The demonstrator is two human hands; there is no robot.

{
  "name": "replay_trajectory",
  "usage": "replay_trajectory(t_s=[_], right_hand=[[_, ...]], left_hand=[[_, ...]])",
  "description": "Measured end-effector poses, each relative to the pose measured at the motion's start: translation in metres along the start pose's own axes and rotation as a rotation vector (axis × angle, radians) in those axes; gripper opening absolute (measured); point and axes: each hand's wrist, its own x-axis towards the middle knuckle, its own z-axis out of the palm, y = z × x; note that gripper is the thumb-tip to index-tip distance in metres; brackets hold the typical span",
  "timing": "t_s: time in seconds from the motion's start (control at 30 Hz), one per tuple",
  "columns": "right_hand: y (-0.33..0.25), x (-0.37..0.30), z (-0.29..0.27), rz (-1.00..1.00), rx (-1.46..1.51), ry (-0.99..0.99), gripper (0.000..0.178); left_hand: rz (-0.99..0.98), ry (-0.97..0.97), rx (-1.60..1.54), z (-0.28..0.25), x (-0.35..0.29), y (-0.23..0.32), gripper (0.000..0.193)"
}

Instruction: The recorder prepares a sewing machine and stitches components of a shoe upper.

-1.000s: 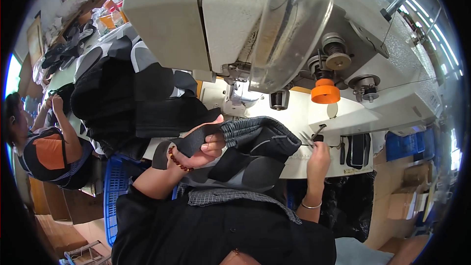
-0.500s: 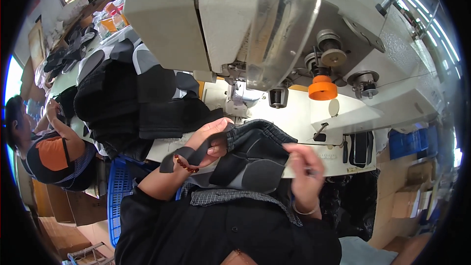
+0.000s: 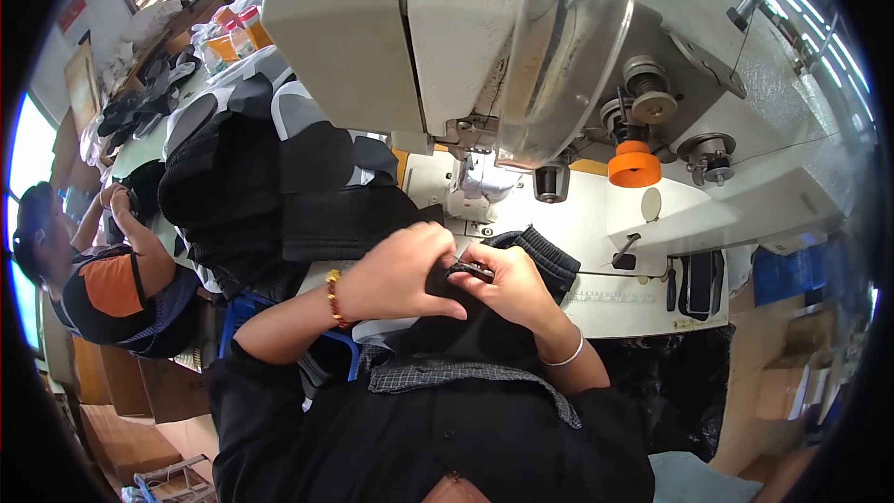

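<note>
Over my lap, a black knitted fabric piece hangs between my hands, its ribbed band lying toward the sewing machine. My left hand is closed on the upper edge of the fabric. Close beside it, my right hand pinches a small dark tool with a metal glint, possibly thread snips, right at the fabric edge. Fingers hide most of that tool. Directly beyond both hands stands the white sewing machine, with its presser area over the pale table.
Stacked black and grey fabric pieces cover the left of the table. A ruler strip and a dark phone-like object lie on the right. A blue basket stands at lower left. Another person works at far left.
My right hand has moved left to meet my left hand at the fabric edge. The left hand has turned over, back upward. The fabric's grey panels have turned out of sight.
</note>
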Motion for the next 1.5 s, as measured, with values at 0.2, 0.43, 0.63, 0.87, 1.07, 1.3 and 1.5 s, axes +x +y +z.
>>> replay_trajectory(t_s=[0.2,0.43,0.63,0.87,1.07,1.3,1.5], right_hand=[[0.004,-0.005,-0.014,-0.017,-0.217,-0.021,0.017],[0.012,-0.002,-0.014,-0.172,-0.272,0.151,0.033],[0.007,-0.022,-0.007,-0.174,-0.146,0.304,0.029],[-0.001,-0.025,-0.003,-0.215,-0.246,0.406,0.026],[0.000,-0.026,0.004,-0.284,-0.575,0.498,0.031],[-0.003,-0.028,0.003,-0.351,-0.666,0.519,0.028],[-0.004,-0.029,0.003,-0.344,-0.620,0.497,0.026]], left_hand=[[-0.054,-0.055,-0.170,0.010,0.003,-0.016,0.025],[-0.346,-0.145,-1.118,0.025,0.009,-0.046,0.013],[-0.394,0.221,-1.324,0.055,0.002,-0.033,0.024],[-0.262,0.262,-1.061,0.062,-0.006,-0.025,0.028],[-0.267,0.246,-1.106,0.062,-0.009,-0.026,0.027],[-0.263,0.250,-1.106,0.061,-0.008,-0.021,0.026],[-0.229,0.306,-1.102,0.066,-0.010,-0.023,0.028]])
